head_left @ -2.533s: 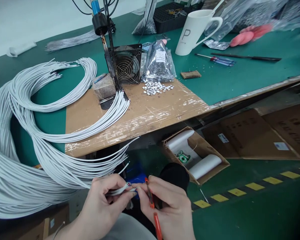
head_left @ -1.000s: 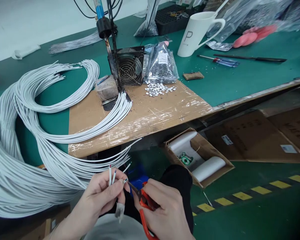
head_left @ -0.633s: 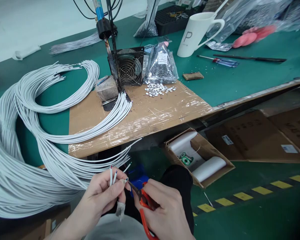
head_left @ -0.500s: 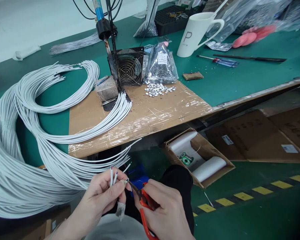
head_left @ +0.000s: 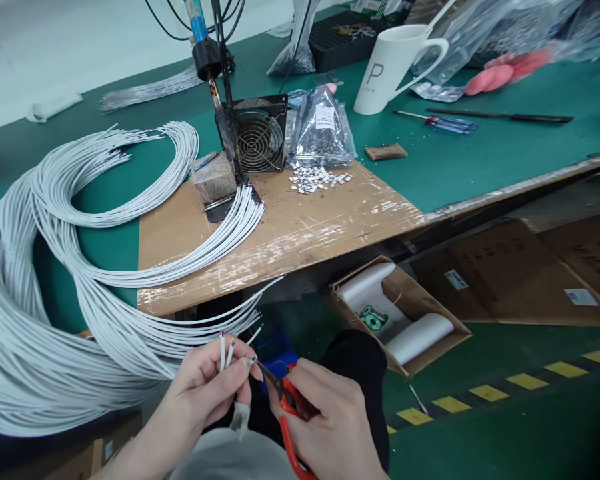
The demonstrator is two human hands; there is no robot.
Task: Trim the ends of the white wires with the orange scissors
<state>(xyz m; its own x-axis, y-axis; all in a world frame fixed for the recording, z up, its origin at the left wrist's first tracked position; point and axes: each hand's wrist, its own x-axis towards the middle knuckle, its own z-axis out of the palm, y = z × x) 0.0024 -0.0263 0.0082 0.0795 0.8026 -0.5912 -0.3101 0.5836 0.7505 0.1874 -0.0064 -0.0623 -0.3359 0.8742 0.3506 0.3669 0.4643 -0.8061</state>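
My left hand (head_left: 213, 380) pinches the ends of a few white cables (head_left: 223, 350), whose tips show small coloured wires. A whitish wrap hangs at one of its fingers. Red-handled scissors (head_left: 293, 440) are in my right hand (head_left: 333, 410), fingers closed round the handles. The dark blades point left and reach the cable end at my left fingertips; whether they touch the wire I cannot tell. More white cables (head_left: 180, 323) from the large bundle run past behind my left hand, their ends jutting beyond the table edge.
On the bench stand a soldering iron on a stand (head_left: 215, 87), a small fan (head_left: 257, 133), a bag of parts (head_left: 323, 133), a pile of small white pieces (head_left: 315, 179), a mug (head_left: 383, 73) and a screwdriver (head_left: 445, 123). Below is an open cardboard box (head_left: 425, 363).
Hardly anything differs. Both hands keep their place, with the scissors held at the same cable end.
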